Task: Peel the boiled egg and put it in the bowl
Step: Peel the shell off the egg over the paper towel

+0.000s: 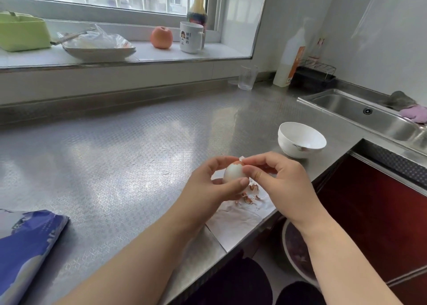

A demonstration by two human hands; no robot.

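My left hand (213, 182) holds a boiled egg (233, 172) above the steel counter. Most of the egg shows bare white; a patch of brown shell remains at its top. My right hand (279, 180) pinches a shell piece (242, 158) at that top edge. Brown shell bits (250, 194) lie on a white paper napkin (240, 214) under my hands, near the counter's front edge. An empty white bowl (301, 139) stands upright on the counter just beyond and right of my hands.
A steel sink (360, 113) sits at the right with cloths on its rim. A blue packet (25, 247) lies at the near left. A glass (247, 77) and a white bottle (288, 60) stand at the back. The windowsill holds an apple (161, 37), mug (191, 37) and plate (99, 50).
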